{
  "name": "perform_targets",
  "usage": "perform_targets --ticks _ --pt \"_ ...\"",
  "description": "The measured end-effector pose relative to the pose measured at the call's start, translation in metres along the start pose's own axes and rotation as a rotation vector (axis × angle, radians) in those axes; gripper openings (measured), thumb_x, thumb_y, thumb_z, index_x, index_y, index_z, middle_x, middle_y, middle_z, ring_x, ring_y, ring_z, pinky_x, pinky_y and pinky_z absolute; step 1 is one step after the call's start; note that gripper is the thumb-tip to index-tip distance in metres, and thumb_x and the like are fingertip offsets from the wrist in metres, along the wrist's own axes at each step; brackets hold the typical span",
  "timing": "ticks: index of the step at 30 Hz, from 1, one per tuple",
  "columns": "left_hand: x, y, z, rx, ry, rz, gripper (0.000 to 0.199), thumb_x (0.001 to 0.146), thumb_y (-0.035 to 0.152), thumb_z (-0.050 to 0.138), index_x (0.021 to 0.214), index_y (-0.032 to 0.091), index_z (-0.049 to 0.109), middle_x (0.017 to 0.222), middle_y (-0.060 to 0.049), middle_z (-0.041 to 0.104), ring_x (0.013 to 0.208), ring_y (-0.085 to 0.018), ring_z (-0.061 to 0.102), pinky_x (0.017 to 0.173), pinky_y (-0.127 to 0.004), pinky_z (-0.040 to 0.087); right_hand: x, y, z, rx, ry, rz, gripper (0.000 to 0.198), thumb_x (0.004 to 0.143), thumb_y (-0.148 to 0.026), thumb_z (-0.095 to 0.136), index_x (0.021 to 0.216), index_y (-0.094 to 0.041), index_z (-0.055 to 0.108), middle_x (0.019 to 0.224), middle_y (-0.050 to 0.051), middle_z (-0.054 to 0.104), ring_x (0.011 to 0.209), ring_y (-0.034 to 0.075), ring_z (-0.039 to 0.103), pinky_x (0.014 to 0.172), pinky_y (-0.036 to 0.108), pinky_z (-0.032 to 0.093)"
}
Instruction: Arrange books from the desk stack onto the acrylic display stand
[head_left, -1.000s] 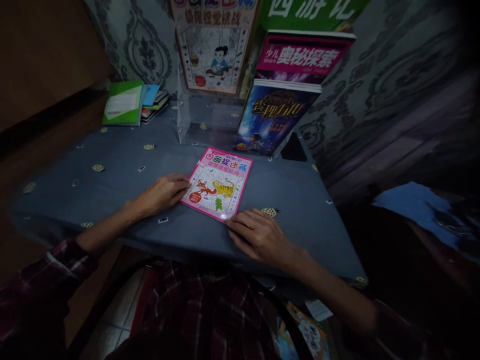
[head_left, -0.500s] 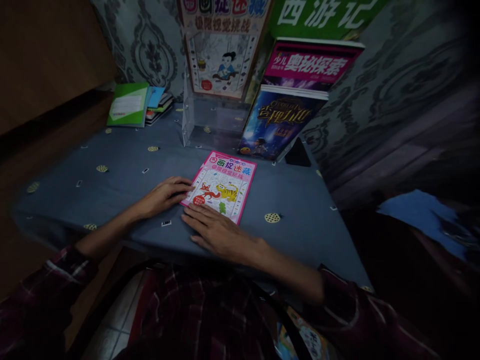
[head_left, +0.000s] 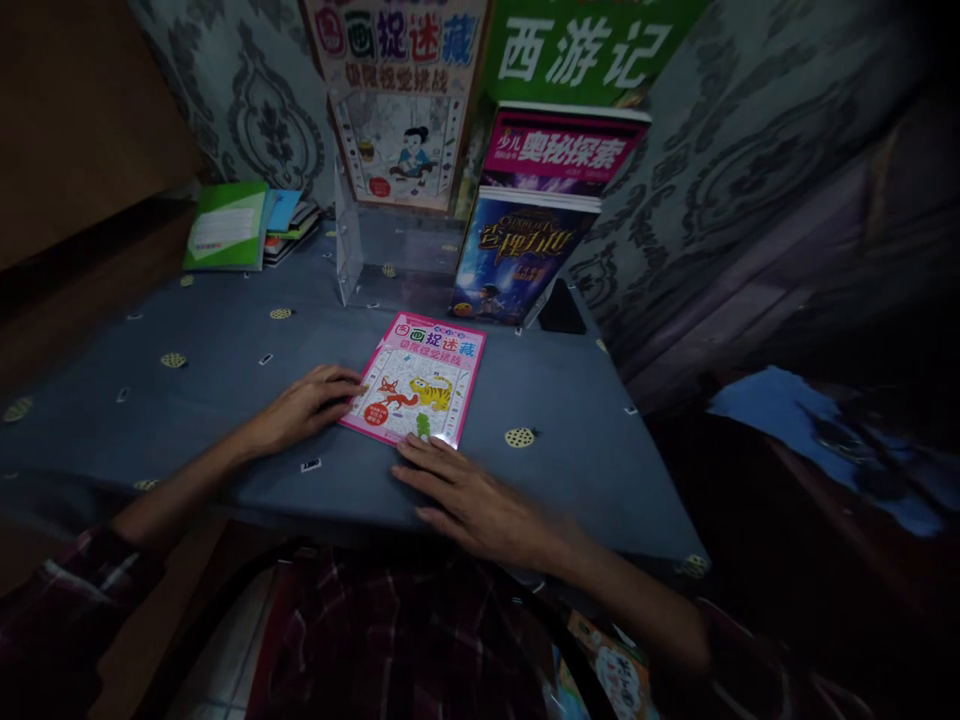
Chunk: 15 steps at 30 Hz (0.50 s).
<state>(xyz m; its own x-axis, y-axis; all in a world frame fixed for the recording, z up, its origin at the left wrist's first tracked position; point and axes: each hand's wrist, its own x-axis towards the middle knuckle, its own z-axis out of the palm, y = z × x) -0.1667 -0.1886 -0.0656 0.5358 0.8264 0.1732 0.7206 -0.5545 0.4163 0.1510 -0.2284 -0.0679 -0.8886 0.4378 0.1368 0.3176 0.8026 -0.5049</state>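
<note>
A pink-bordered picture book (head_left: 431, 375), with a fox and a yellow striped tiger on its cover, lies closed and flat on the table. My left hand (head_left: 311, 405) rests beside it, fingertips at its left edge and fingers stretched out. At the book's lower right edge is my right hand (head_left: 472, 500), palm down with fingers spread; its fingertips overlap the border. Neither hand is wrapped round anything.
Behind the book a clear acrylic stand (head_left: 349, 260) holds a similar picture book (head_left: 405, 140). Beside it stand a green book (head_left: 585, 50), a magenta one (head_left: 555, 148) and a blue one (head_left: 517, 255). A dark flat object (head_left: 562, 308) lies at right. Notebooks (head_left: 229, 225) are stacked at back left.
My right hand has slid rightward along the book's lower edge, uncovering its lower left part. My left hand stays at the left edge. The whole view has shifted slightly.
</note>
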Motion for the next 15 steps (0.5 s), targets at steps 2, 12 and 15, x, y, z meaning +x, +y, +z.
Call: perform_targets --ticks 2,12,15 --pt "0.007 0.005 -0.004 0.078 -0.019 0.031 0.029 0.101 0.031 0.048 0.121 0.021 0.067 0.128 -0.01 0.064 0.122 -0.024 0.057 0.105 -0.045 0.047 -0.001 0.002 -0.004 0.048 0.008 0.018 0.047 0.104 -0.031 0.05 0.151 -0.025 0.047 0.159 0.009 0.045 0.151 0.021 0.036 0.124 0.048 0.035" --pt "0.104 -0.021 0.013 0.242 0.012 -0.001 0.038 0.1 0.031 0.047 0.132 0.014 0.056 0.141 -0.016 0.057 0.13 -0.028 0.053 0.113 -0.046 0.041 0.017 0.062 -0.021 -0.06 0.307 0.079 0.037 0.103 -0.025 0.047 0.138 -0.021 0.058 0.145 0.013 0.059 0.14 0.025 0.05 0.114 0.055 0.045" --pt "0.13 -0.033 0.023 0.233 0.069 -0.011 0.035 0.101 0.031 0.044 0.129 0.015 0.056 0.135 -0.015 0.06 0.127 -0.028 0.055 0.11 -0.047 0.044 0.038 0.085 -0.032 -0.108 0.353 0.142 0.039 0.102 -0.026 0.047 0.139 -0.016 0.057 0.148 0.017 0.056 0.142 0.027 0.048 0.117 0.055 0.043"
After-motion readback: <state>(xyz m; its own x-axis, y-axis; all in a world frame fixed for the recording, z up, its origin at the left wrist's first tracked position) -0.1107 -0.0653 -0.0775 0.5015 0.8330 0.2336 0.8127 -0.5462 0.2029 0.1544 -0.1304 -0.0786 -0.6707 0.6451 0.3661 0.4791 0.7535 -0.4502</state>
